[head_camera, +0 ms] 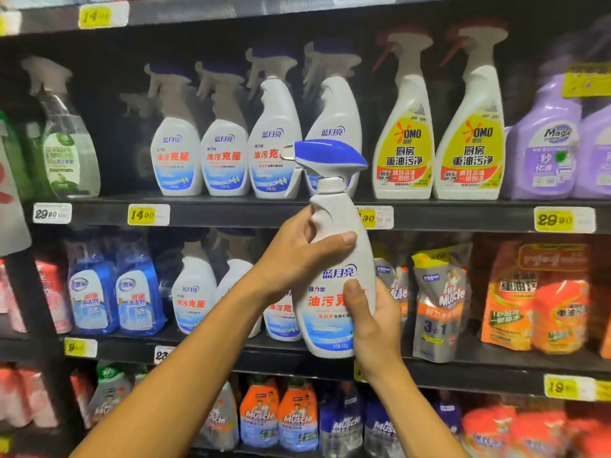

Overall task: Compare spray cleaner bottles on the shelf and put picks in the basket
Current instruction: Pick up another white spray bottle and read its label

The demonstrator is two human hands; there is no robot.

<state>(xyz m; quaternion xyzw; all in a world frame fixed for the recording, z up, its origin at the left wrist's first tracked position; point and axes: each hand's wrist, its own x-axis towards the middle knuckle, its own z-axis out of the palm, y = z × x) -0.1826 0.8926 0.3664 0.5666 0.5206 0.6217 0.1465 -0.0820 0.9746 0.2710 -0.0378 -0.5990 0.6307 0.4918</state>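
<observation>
Dark metal store shelf [231, 211] in tiers, yellow and white price tags [148, 214] on its front edges. Upper tier, left to right: clear green-labelled spray bottle [66, 143], four white blue-capped spray bottles [224, 153], two white-and-yellow spray bottles [405, 143], purple bottles [545, 143]. Tier below: blue spray bottles [115, 292], white spray bottles [193, 292], grey refill pouches [439, 302], orange pouches [535, 299].

Dark shelving [231, 219] fills the whole view, its black boards running across in tiers with a dark back panel behind them. Yellow price tags [148, 214] and a white price tag [52, 213] are clipped along the front edges of the boards. The light is dim and even, and the upper recesses lie in shadow.
</observation>
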